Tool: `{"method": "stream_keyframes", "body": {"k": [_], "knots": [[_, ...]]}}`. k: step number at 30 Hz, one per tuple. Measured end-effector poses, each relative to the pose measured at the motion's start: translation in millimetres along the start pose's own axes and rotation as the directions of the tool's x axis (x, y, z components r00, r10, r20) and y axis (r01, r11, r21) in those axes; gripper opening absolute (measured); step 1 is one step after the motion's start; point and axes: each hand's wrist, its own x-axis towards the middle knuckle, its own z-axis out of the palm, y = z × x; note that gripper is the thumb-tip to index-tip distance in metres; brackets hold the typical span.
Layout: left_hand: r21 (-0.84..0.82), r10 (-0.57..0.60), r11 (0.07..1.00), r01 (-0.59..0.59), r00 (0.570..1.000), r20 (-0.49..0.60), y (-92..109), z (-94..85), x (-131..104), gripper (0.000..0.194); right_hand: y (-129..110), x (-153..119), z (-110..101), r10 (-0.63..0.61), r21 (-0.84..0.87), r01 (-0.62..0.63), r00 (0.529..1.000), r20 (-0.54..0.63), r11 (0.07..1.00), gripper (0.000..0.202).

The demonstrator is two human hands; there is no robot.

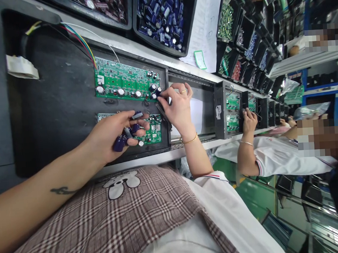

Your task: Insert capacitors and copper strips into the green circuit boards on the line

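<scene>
My left hand point(105, 135) is curled, palm up, around several dark blue capacitors point(120, 143); one more lies across its fingertips. It hovers over the lower green circuit board point(154, 134) and hides much of it. At the right end of the upper green circuit board point(121, 77), my right hand point(179, 107) has thumb and forefinger closed on a blue capacitor point(154, 96) at the board's lower corner. Other capacitors stand close beside those fingertips. Both boards sit in a black tray point(63, 109). Coloured wires point(81, 37) run from the upper board to a white connector point(22, 67).
Behind the tray stand a bin of blue capacitors point(137, 28) and a bin of brown ones point(128, 19). A paper sheet point(204, 22) and small-parts bins point(219, 40) are farther right. Along the line, a co-worker's hand point(250, 120) touches another tray of boards.
</scene>
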Motion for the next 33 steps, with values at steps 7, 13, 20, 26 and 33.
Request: {"method": "stream_keyframes", "body": {"k": [7,13,20,26,33], "knots": [[0.066,0.029,0.997,-0.024,0.997,-0.065,-4.2,1.9,-4.8,0.036,-22.9,-11.6,-26.4,-0.042,0.042,0.04,0.998,0.039,0.998,0.02],[0.014,-0.198,0.98,0.197,0.977,0.078,-30.7,1.6,-24.8,0.037,-56.0,-62.3,-67.1,-0.19,0.368,0.087,0.948,0.254,0.926,0.024],[0.081,-0.326,0.945,0.318,0.936,0.132,-69.1,-6.8,-27.4,0.017,-41.0,-84.4,-34.5,-0.032,0.109,-0.009,0.929,0.368,0.994,0.025],[0.062,-0.232,0.972,0.228,0.971,0.053,-73.5,-15.5,-29.2,0.014,-38.8,-88.3,-27.9,-0.111,-0.048,0.135,0.934,0.339,0.99,0.028],[0.017,-0.138,0.99,0.137,0.99,0.035,-73.1,-15.7,-34.2,0.02,-48.6,-96.1,-37.0,-0.127,0.109,0.103,0.96,0.25,0.989,0.031]]}}
